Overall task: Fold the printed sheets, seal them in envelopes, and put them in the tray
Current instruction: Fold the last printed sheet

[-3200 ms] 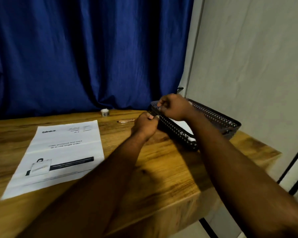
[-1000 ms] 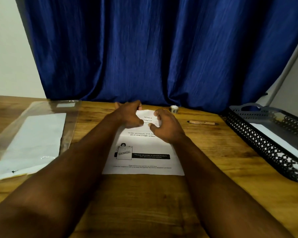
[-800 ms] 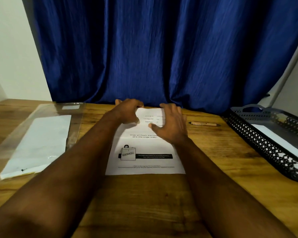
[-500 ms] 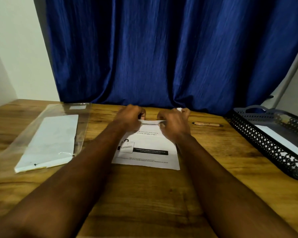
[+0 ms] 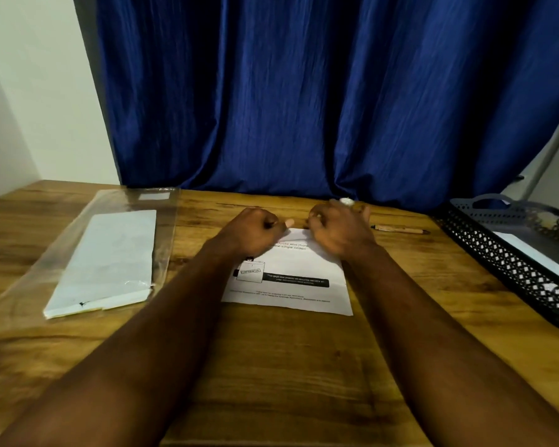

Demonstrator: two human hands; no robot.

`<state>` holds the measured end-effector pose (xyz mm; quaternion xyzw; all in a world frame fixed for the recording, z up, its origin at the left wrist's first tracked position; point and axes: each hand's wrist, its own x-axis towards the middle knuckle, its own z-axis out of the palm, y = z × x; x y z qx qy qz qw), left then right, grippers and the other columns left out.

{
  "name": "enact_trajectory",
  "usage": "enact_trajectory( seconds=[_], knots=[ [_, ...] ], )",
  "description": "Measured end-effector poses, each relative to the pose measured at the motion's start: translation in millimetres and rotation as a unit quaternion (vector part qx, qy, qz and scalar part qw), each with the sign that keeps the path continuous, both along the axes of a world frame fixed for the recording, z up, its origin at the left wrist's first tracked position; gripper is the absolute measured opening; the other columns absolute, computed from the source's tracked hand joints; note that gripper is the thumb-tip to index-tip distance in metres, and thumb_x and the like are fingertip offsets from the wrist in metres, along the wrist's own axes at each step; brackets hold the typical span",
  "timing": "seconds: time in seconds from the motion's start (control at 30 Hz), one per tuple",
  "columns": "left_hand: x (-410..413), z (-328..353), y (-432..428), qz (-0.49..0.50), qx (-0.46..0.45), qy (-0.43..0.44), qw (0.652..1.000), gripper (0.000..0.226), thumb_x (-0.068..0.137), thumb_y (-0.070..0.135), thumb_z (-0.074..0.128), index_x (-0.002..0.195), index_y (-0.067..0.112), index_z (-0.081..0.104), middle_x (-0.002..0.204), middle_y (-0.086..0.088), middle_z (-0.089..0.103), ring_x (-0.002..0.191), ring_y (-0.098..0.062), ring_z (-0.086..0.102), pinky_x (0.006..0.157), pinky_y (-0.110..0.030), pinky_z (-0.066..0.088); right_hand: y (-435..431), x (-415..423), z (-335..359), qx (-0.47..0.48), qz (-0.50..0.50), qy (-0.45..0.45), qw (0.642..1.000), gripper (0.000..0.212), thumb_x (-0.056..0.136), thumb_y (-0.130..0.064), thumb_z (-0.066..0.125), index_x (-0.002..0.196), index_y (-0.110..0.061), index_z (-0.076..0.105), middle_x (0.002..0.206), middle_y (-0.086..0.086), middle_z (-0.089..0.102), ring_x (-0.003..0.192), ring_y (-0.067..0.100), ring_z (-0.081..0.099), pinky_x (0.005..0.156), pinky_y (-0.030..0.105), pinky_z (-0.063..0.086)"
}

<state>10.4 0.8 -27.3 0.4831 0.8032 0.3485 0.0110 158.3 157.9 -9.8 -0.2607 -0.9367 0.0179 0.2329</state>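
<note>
Where the printed sheet [image 5: 291,275] lies: mid-table, flat on the wooden table [image 5: 271,366], between the forearms.
Long axis: near to far; the print reads from the near edge.
Left hand [image 5: 250,232]: fingers curled, pinching the sheet's far edge.
Right hand [image 5: 339,235]: likewise, just beside it.
Tray [image 5: 497,253]: right, black mesh, holding flat white paper [image 5: 530,253].
Clear sleeve [image 5: 165,221]: left, holding a white stack [image 5: 110,259].

White sheet [image 5: 299,279], black print; black perforated tray [image 5: 510,269]; blue curtain [image 5: 304,91]; brown woodgrain table [image 5: 271,366].
</note>
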Motion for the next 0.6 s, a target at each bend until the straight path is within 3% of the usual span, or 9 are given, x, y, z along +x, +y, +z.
enact_trajectory(
  seconds=[0.1, 0.17, 0.23, 0.33, 0.47, 0.6],
  knots=[
    [-1.5, -3.6, -1.1, -0.007, 0.015, -0.021, 1.0, 0.021, 0.101, 0.039, 0.066, 0.086, 0.025, 0.073, 0.073, 0.01, 0.064, 0.071, -0.014, 0.06, 0.058, -0.026, 0.044, 2.7, -8.2, -8.9, -0.017, 0.029, 0.061, 0.998, 0.034, 0.106, -0.042, 0.043, 0.119, -0.03, 0.072, 0.12, 0.0, 0.066, 0.119, 0.025, 0.058, 0.109, 0.054, 0.029],
    [-9.7, -7.3, -0.8, -0.008, 0.004, 0.005, 1.0, 0.006, 0.096, 0.034, 0.072, 0.099, 0.028, 0.074, 0.098, 0.012, 0.069, 0.096, -0.015, 0.064, 0.078, -0.032, 0.054, 4.1, -14.9, -19.6, -0.053, 0.091, 0.017, 0.994, 0.031, 0.106, -0.048, 0.048, 0.125, -0.038, 0.071, 0.126, -0.006, 0.065, 0.126, 0.021, 0.054, 0.109, 0.054, 0.033],
    [-16.2, -12.2, -0.2, 0.004, -0.028, 0.035, 0.999, 0.013, 0.094, 0.038, 0.072, 0.106, 0.034, 0.07, 0.119, 0.012, 0.065, 0.117, -0.016, 0.056, 0.103, -0.046, 0.047, 2.4, -19.2, -27.9, -0.076, 0.116, -0.049, 0.989, 0.036, 0.105, -0.058, 0.05, 0.135, -0.046, 0.066, 0.134, -0.009, 0.061, 0.131, 0.02, 0.046, 0.107, 0.05, 0.033],
    [-19.5, -14.1, 1.4, 0.024, -0.034, 0.056, 0.998, 0.023, 0.098, 0.044, 0.068, 0.119, 0.035, 0.067, 0.134, 0.01, 0.06, 0.131, -0.018, 0.048, 0.115, -0.056, 0.036, 11.4, -20.8, -31.8, -0.11, 0.123, -0.038, 0.986, 0.037, 0.101, -0.065, 0.055, 0.131, -0.05, 0.068, 0.13, -0.01, 0.061, 0.128, 0.016, 0.045, 0.1, 0.042, 0.031],
    [-17.6, -11.4, 0.9, 0.039, -0.061, 0.082, 0.994, 0.041, 0.099, 0.052, 0.063, 0.136, 0.034, 0.062, 0.147, 0.005, 0.052, 0.143, -0.021, 0.037, 0.116, -0.054, 0.024, 33.6, -1.5, -28.2, -0.128, 0.136, 0.02, 0.982, 0.035, 0.091, -0.064, 0.07, 0.116, -0.042, 0.078, 0.113, -0.016, 0.068, 0.114, 0.011, 0.059, 0.106, 0.047, 0.048],
    [-18.2, -10.8, 0.5, 0.046, -0.078, 0.094, 0.991, 0.05, 0.096, 0.061, 0.063, 0.138, 0.033, 0.061, 0.148, 0.003, 0.051, 0.143, -0.023, 0.036, 0.115, -0.058, 0.022, 51.7, 16.6, -28.4, -0.156, 0.1, 0.061, 0.981, 0.037, 0.087, -0.064, 0.076, 0.107, -0.034, 0.079, 0.109, -0.02, 0.071, 0.11, 0.009, 0.064, 0.104, 0.045, 0.049]
  ],
)
